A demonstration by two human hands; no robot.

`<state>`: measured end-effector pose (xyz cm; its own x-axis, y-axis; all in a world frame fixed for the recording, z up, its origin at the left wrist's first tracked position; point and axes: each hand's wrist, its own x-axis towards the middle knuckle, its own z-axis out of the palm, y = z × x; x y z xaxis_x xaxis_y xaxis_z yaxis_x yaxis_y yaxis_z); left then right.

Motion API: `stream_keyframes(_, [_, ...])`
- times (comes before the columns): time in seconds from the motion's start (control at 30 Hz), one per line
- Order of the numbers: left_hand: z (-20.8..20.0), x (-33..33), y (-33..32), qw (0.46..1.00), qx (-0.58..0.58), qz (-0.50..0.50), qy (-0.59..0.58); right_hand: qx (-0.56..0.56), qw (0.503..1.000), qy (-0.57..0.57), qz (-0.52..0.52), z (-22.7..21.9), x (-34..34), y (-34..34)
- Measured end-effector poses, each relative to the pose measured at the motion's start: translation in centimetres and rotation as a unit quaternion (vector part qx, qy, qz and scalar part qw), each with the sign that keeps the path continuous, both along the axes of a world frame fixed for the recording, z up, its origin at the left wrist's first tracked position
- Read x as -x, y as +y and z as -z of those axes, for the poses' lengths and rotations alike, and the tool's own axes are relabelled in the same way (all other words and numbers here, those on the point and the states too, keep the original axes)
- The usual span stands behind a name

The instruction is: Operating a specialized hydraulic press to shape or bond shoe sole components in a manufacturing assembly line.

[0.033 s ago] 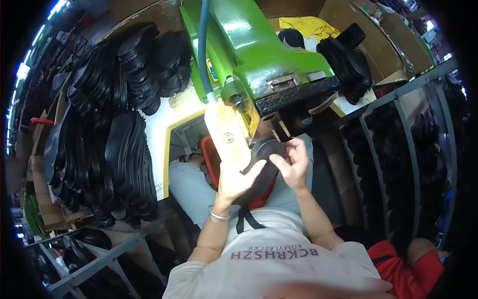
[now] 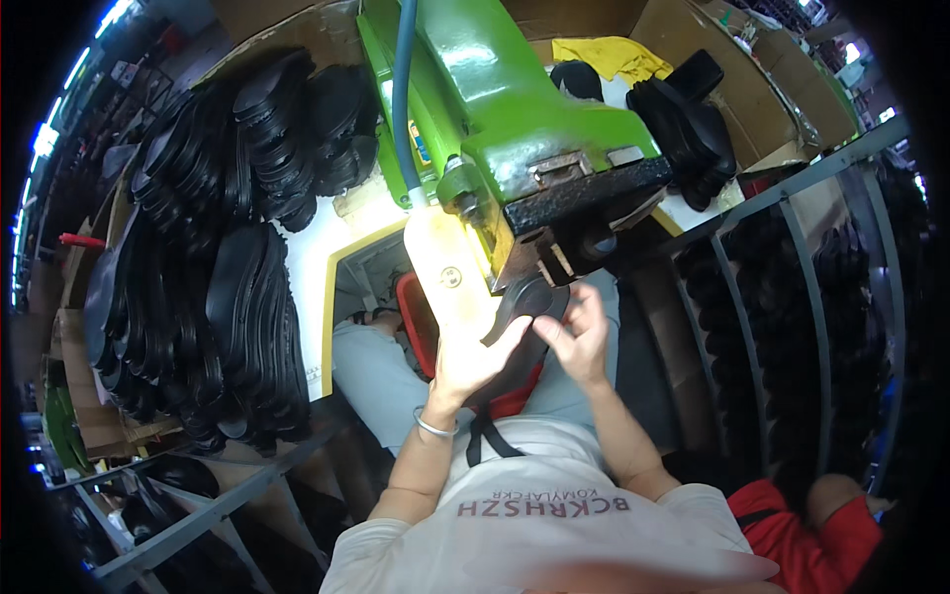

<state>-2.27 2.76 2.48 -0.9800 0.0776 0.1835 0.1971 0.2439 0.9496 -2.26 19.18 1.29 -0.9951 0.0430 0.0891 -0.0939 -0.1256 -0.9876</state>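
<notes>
Both my hands hold a black shoe sole [image 2: 535,298] by its edges, just below the head of a green machine [image 2: 554,129]. My left hand [image 2: 469,364], with a bracelet at the wrist, grips its left side, thumb pointing inward. On the other side my right hand [image 2: 582,337] pinches the rim, its thumb lying on the near face. The rounded far end of the sole meets the dark metal parts [image 2: 556,259] of the machine; whether it touches them I cannot tell. A lit, pale lamp housing [image 2: 450,267] stands beside my left hand and partly covers its fingers.
Stacks of black soles [image 2: 252,327] fill the white, yellow-edged table [image 2: 315,297] at left. More soles [image 2: 683,139] lie at right near a yellow cloth [image 2: 614,57]. Metal racks [image 2: 807,297] flank me. Below the machine is a red container [image 2: 414,315]. Someone's red clothing [image 2: 807,535] shows at lower right.
Very little differs. My right thumb has shifted slightly left and nearer on the sole, and the sole has turned a little in my hands.
</notes>
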Motion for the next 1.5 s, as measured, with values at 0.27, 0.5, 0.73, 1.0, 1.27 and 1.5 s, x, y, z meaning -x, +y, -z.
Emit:
stream_keyframes(0.27, [1.7,-0.6,-1.4,1.0,-0.007,-0.005,-0.002,-0.024,0.981,-0.085,-0.172,2.8,-4.8,1.0])
stream_keyframes(0.5, [1.5,-1.7,-0.8,0.999,0.002,-0.03,-0.019,0.02,0.943,-0.172,-0.285,4.3,-5.5,1.7])
stream_keyframes(0.73, [1.6,-0.9,1.5,0.997,-0.059,-0.044,0.032,0.06,0.92,-0.3,-0.245,5.4,-8.0,2.5])
stream_keyframes(1.0, [0.1,-1.1,2.4,0.96,-0.259,-0.056,-0.088,0.041,0.996,-0.072,-0.044,1.5,-3.3,11.8])
stream_keyframes(1.27, [-1.0,-1.0,-2.1,0.964,-0.242,-0.111,-0.016,0.115,0.992,-0.058,-0.004,-1.8,4.1,6.7])
stream_keyframes(1.5, [1.6,-4.5,-7.0,0.933,-0.315,-0.154,-0.078,0.071,0.995,-0.015,-0.066,-0.6,3.6,2.5])
